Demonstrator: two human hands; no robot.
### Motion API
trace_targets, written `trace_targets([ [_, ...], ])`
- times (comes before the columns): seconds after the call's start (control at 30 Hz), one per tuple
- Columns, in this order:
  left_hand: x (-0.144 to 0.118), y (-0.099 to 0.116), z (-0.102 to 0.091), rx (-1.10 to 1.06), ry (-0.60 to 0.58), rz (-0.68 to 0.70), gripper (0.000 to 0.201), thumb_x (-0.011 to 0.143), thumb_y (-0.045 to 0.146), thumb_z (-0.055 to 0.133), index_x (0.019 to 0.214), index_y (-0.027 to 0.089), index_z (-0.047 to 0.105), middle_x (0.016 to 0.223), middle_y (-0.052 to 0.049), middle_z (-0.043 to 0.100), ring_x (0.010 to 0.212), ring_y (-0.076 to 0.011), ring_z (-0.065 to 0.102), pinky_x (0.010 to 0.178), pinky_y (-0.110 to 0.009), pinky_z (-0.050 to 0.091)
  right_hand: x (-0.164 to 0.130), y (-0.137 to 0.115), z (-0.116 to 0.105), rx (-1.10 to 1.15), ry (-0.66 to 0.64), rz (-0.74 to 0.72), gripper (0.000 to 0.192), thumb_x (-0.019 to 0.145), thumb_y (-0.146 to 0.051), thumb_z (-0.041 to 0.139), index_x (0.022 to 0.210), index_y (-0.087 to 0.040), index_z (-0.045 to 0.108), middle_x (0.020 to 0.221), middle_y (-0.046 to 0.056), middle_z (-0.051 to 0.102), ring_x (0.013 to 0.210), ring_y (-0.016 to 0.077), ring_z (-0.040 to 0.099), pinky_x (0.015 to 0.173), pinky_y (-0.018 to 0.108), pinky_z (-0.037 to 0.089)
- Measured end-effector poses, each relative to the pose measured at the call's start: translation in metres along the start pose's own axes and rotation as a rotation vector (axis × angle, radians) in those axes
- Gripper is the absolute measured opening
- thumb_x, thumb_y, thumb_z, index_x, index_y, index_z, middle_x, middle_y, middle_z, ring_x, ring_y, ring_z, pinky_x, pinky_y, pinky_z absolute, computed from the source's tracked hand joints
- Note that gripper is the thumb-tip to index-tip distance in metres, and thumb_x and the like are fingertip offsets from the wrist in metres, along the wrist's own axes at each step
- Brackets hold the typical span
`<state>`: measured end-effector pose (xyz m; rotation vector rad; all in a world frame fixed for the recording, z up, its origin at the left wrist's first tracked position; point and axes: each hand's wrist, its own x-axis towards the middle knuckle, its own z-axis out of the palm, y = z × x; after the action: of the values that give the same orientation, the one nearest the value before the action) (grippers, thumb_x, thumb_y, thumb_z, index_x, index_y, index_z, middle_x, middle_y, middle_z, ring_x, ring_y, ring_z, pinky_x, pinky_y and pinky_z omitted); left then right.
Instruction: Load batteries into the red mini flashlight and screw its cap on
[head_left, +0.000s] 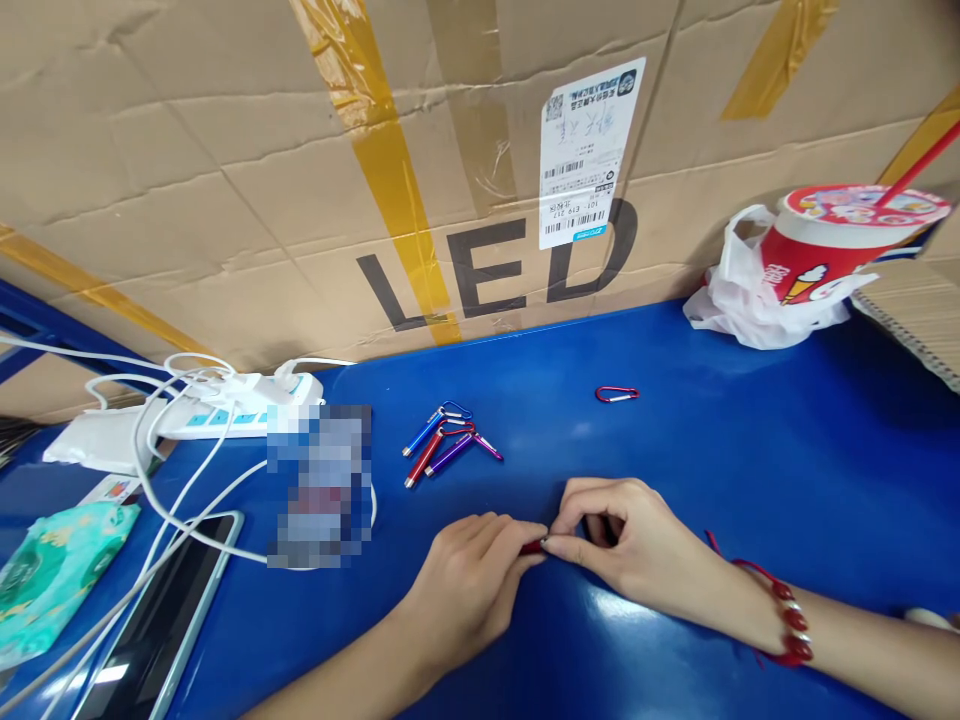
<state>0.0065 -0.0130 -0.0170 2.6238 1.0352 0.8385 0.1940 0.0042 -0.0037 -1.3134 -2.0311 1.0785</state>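
My left hand (472, 580) and right hand (630, 545) each keep a grip clamped on a small red keychain piece (534, 546); finished keychains (444, 440) lie at eleven o'clock on the tabletop (750, 440).

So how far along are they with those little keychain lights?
Three clipped lights lie bunched on the blue table, seemingly finished. Both hands, left hand and right hand, pinch a red piece between them. One loose red clip waits apart, unattached.
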Motion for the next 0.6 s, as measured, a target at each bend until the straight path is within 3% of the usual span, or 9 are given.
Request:
trace_targets([
  [0.6,-0.0003,0.0,-0.0059,-0.08,-0.046,-0.111,0.012,0.093,0.018,0.04,0.099,0.017,0.05,0.075,-0.002,0.062,0.061,-0.0155,0.055,0.058,-0.026,0.041,0.0001,0.0031,-0.0025,0.03,0.053,-0.149,0.015,0.077,-0.034,0.065,0.074,-0.02,0.069,0.066,-0.001,0.059,0.046,0.0066,0.042,0.043,0.019,0.034],
])
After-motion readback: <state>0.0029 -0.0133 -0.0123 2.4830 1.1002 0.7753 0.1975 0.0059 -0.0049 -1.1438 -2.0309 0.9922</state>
